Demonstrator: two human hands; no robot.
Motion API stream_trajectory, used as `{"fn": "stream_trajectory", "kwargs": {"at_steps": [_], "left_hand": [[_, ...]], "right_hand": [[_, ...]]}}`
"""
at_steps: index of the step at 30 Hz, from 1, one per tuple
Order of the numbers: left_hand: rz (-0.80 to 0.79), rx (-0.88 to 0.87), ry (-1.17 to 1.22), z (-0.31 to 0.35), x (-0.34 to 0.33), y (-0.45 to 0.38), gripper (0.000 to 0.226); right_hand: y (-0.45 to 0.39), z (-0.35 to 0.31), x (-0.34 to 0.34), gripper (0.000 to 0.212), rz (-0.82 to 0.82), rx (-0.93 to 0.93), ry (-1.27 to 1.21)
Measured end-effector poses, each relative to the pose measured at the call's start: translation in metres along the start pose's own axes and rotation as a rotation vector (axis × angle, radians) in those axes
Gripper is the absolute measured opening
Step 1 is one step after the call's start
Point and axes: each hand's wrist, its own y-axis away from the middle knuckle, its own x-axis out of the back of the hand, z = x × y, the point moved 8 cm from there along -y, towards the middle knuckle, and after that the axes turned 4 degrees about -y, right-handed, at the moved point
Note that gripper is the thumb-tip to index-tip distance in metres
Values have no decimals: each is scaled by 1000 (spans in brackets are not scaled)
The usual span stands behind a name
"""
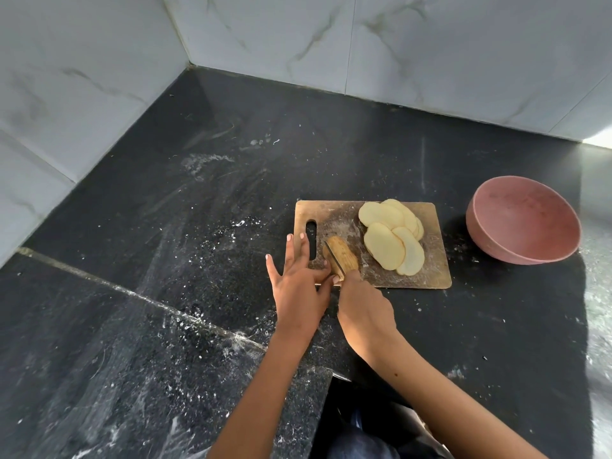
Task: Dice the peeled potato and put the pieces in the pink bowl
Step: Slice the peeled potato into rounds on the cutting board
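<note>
Our right hand (362, 306) grips the wooden knife handle (341, 256) at the cutting board's (430, 276) near edge. Our left hand (298, 279) rests beside it, fingers spread flat. Potato slices (390, 236) lie fanned beyond the knife; the pink bowl (523, 220) sits right on the counter (198, 226).

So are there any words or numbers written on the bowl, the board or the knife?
None: no words, numbers or signs can be read in this picture.
Pink bowl: plain, only faint scuffs.
Wooden cutting board: bare wood with white smears.
Knife handle: plain wood, no brand showing.
Wall tiles: only grey veins.
</note>
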Motion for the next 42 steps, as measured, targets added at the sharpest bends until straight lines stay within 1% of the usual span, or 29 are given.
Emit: {"fn": "stream_trajectory", "kwargs": {"at_steps": [6,9,11,13,15,18,20,25,28,34,38,42], "left_hand": [[-54,13,-32,1,-2,-2,18],[-79,52,-34,3,-3,-1,16],[-102,56,-38,5,-3,-4,15],[-114,43,-47,4,-4,-8,14],[-81,19,-18,2,-2,-10,13],[15,6,106,-1,3,-10,11],[48,-2,168,1,4,-10,9],[102,-15,220,5,0,-9,5],[138,-23,236,6,-2,-8,8],[144,-20,252,8,-6,-8,19],[148,-16,256,7,-8,-9,18],[147,-12,286,6,-9,-9,16]], "right_hand": [[-13,-5,-1,24,-5,2,-17],[-6,7,-3,26,-16,-32,-7],[3,16,-4,30,-16,-51,52],[7,20,-5,35,-22,-27,111],[4,21,-4,35,-27,-2,100],[-1,17,0,29,-11,32,62],[-5,13,4,25,-7,40,27],[-15,10,9,21,-26,30,-17],[-15,10,9,22,-31,22,7],[-15,7,12,26,-59,8,62],[-10,12,11,31,-63,-40,77],[-5,16,11,36,-98,-38,139]]}}
